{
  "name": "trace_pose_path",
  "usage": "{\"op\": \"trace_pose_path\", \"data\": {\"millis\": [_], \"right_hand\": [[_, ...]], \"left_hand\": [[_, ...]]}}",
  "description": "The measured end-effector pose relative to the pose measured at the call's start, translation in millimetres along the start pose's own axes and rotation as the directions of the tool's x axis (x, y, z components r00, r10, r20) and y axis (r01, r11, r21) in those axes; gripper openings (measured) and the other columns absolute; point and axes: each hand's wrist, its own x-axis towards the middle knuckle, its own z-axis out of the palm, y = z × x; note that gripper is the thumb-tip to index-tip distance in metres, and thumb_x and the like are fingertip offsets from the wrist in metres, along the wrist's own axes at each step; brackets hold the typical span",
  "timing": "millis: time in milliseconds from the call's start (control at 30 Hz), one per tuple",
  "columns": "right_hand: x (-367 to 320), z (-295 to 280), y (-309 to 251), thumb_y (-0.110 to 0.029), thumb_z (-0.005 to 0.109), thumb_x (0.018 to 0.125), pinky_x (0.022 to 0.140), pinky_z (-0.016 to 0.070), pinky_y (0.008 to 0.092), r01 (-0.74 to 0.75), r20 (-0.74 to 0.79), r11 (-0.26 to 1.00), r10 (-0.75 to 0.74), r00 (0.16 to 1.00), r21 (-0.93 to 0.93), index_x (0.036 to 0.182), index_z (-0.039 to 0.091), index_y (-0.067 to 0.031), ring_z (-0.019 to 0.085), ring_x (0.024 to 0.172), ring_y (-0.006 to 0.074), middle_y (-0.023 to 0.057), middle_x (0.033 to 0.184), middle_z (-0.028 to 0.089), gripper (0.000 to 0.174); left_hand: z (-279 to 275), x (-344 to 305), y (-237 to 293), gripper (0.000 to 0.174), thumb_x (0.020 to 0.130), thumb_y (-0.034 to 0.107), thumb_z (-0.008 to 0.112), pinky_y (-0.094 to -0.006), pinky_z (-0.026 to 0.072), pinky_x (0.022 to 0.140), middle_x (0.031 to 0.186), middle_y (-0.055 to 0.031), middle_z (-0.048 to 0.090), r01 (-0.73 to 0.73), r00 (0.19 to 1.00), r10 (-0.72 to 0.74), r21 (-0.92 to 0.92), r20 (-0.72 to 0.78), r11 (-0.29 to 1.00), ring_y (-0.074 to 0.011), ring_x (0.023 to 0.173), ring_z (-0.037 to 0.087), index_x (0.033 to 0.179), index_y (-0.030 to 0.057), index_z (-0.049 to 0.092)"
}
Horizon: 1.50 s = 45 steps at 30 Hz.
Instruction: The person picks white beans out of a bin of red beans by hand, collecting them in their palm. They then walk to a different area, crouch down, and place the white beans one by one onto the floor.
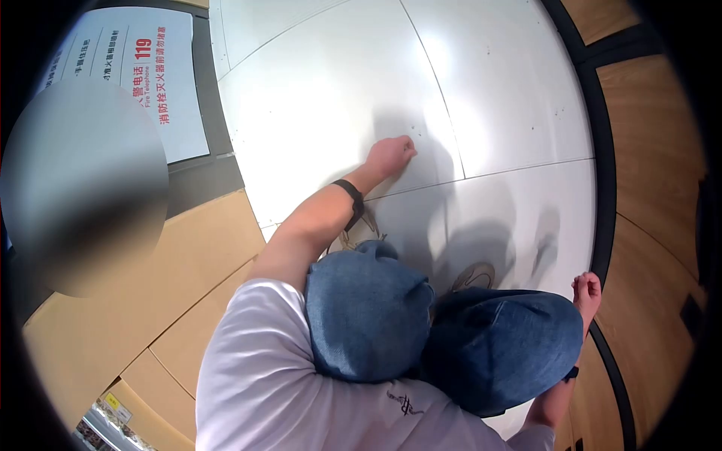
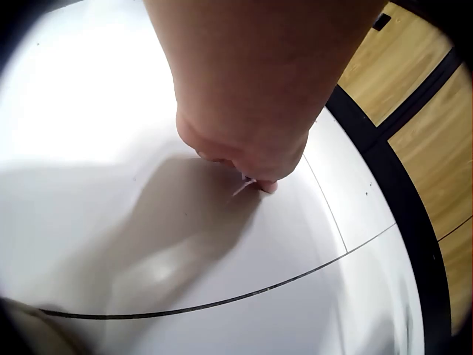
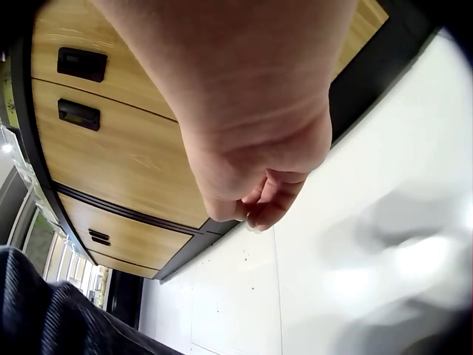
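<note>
Low over the white tiled floor [image 1: 316, 98], my left hand [image 1: 391, 155] has its fingers curled. In the left wrist view that hand [image 2: 247, 151] pinches a thin, whitish strip [image 2: 243, 186] between thumb and fingers; its exact kind is unclear. Small dark specks [image 1: 418, 133] lie on the floor just beyond the hand. My right hand [image 1: 587, 292] is beside the right knee, near the cabinet base. The right wrist view shows this hand [image 3: 259, 174] with curled fingers, the thumb close to the fingertips, and no visible object. Scattered specks [image 3: 246, 259] lie on the floor below it.
Wooden cabinets [image 1: 654, 150] with a black base frame [image 1: 606, 173] run along the right. Cardboard boxes [image 1: 188, 248] and a printed sign [image 1: 177, 90] are at the left. Bent denim-covered knees [image 1: 368, 316] and shoes [image 1: 474, 276] occupy the lower middle.
</note>
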Motion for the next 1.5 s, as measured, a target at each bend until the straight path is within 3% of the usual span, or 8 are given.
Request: {"op": "trace_pose_path", "data": {"millis": [733, 900, 1033, 1200, 1300, 1333, 1367, 1500], "right_hand": [[-13.9, -40.3, -7.9, -0.003, 0.06, 0.091, 0.071, 0.0483, 0.0235, 0.015, -0.036, 0.997, -0.017, 0.999, -0.076, 0.096, 0.059, -0.0051, 0.057, 0.076, 0.0099, 0.0024, 0.085, 0.06, 0.006], [-25.4, -1.7, -54.6, -0.001, 0.06, 0.089, 0.07, 0.047, 0.0237, 0.117, -0.08, 0.951, -0.146, 0.986, -0.288, 0.085, 0.06, -0.0052, 0.056, 0.072, 0.0107, 0.002, 0.079, 0.059, 0.006], [-49.7, -25.4, -118.7, 0.005, 0.062, 0.082, 0.07, 0.0519, 0.0233, 0.266, -0.098, 0.919, -0.306, 0.947, -0.291, 0.084, 0.06, -0.0035, 0.061, 0.079, 0.0101, 0.0022, 0.082, 0.062, 0.008], [-89.8, -6.9, -266.5, 0.003, 0.069, 0.07, 0.068, 0.0514, 0.0302, 0.506, 0.013, 0.362, -0.804, 0.595, -0.783, 0.083, 0.063, -0.006, 0.063, 0.078, 0.022, 0.0077, 0.084, 0.062, 0.016], [-107.7, 67.7, -349.6, 0.008, 0.069, 0.066, 0.066, 0.0509, 0.0289, 0.441, 0.085, 0.084, -0.933, 0.35, -0.894, 0.082, 0.062, -0.0057, 0.062, 0.077, 0.0227, 0.0083, 0.085, 0.061, 0.023], [-116.7, 84.8, -377.7, 0.01, 0.069, 0.065, 0.066, 0.0507, 0.0286, 0.454, 0.104, 0.023, -0.962, 0.254, -0.891, 0.082, 0.061, -0.005, 0.062, 0.077, 0.0225, 0.0088, 0.085, 0.06, 0.024], [-157.9, -31.5, -383.3, 0.012, 0.068, 0.064, 0.066, 0.0505, 0.0282, 0.49, 0.038, 0.042, -0.988, 0.152, -0.871, 0.082, 0.061, -0.0043, 0.062, 0.077, 0.0224, 0.0093, 0.086, 0.059, 0.025], [-202.2, -24.5, -469.0, 0.018, 0.064, 0.065, 0.068, 0.0511, 0.028, 0.479, 0.051, -0.078, -0.996, -0.07, -0.874, 0.082, 0.061, -0.0027, 0.062, 0.078, 0.0208, 0.0092, 0.087, 0.059, 0.027]], "left_hand": [[-4.6, -6.5, -21.8, 0.031, 0.08, 0.037, 0.071, -0.0388, 0.0494, 0.074, 0.081, -0.0108, 0.066, 0.067, 0.997, -0.066, -0.027, 0.033, 0.997, -0.0288, 0.082, 0.063, 0.099, 0.0131, 0.064], [15.8, -6.9, -60.4, 0.032, 0.085, 0.04, 0.064, -0.0445, 0.0495, 0.072, 0.086, -0.0157, 0.066, -0.162, 0.984, 0.172, 0.168, -0.044, 0.972, -0.0365, 0.084, 0.062, 0.092, 0.0083, 0.064], [36.0, -10.8, -93.8, 0.045, 0.087, 0.047, 0.059, -0.0467, 0.0499, 0.08, 0.097, -0.0171, 0.066, -0.109, 0.986, 0.056, 0.356, 0.156, 0.928, -0.0336, 0.09, 0.063, 0.108, 0.0075, 0.063], [-68.4, -27.4, -54.7, 0.038, 0.085, 0.035, 0.065, -0.0441, 0.0467, 0.064, 0.067, -0.0183, 0.059, -0.117, 0.992, 0.118, -0.028, 0.042, 0.993, -0.0348, 0.066, 0.059, 0.074, 0.0003, 0.056], [-123.5, 2.3, -150.9, 0.043, 0.091, 0.035, 0.058, -0.0368, 0.0429, 0.052, 0.055, -0.0122, 0.051, -0.191, 0.981, 0.184, -0.106, -0.067, 0.976, -0.0239, 0.052, 0.052, 0.065, 0.0019, 0.049], [-144.0, 5.9, -178.4, 0.043, 0.091, 0.035, 0.058, -0.0368, 0.0429, 0.052, 0.055, -0.0122, 0.051, -0.211, 0.976, 0.205, -0.096, -0.073, 0.973, -0.0239, 0.052, 0.052, 0.065, 0.0019, 0.049], [-162.5, -65.7, -110.8, 0.045, 0.093, 0.033, 0.056, -0.0351, 0.0384, 0.05, 0.053, -0.0073, 0.046, -0.138, 0.985, 0.13, -0.066, -0.117, 0.988, -0.0181, 0.052, 0.045, 0.063, 0.002, 0.046], [-198.2, -86.9, -163.5, 0.049, 0.098, 0.032, 0.049, -0.0307, 0.0286, 0.042, 0.048, 0.0016, 0.032, -0.003, 0.979, -0.061, -0.309, -0.196, 0.951, -0.0097, 0.045, 0.033, 0.057, 0.0078, 0.037]]}}
